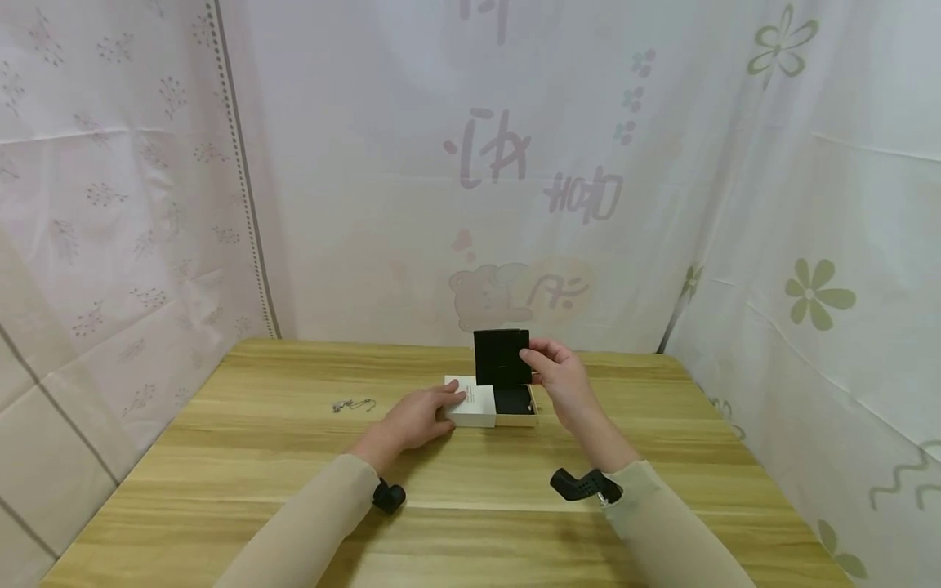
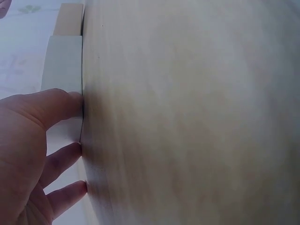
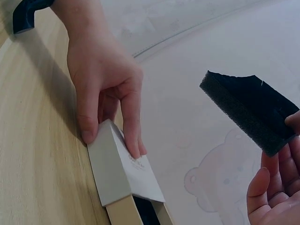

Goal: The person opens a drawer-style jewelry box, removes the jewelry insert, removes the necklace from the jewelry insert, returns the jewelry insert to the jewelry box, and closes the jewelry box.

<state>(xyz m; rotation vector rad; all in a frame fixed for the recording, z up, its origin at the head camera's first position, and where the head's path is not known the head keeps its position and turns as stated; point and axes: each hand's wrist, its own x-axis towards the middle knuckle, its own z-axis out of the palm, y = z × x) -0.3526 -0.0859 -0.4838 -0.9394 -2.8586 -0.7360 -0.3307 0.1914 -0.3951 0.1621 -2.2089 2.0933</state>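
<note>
A small white box sleeve (image 1: 479, 413) lies flat on the table with its cream drawer (image 1: 517, 421) slid partly out to the right. Thumb and fingers of my left hand (image 1: 413, 418) grip the sleeve's left end; in the left wrist view the thumb presses the sleeve's side (image 2: 65, 63). Above the drawer, my right hand (image 1: 566, 385) pinches a thin black foam pad (image 1: 501, 357) by its right edge. Grey porous foam shows along the pad's edge (image 3: 234, 115) in the right wrist view. The drawer's inside (image 1: 510, 400) looks black; its contents are unclear.
A thin silvery chain (image 1: 354, 405) lies on the wooden table (image 1: 470, 531), left of the box. Printed pale curtains (image 1: 353, 204) hang behind the table and at both sides. Each wrist wears a black camera mount (image 1: 584, 485).
</note>
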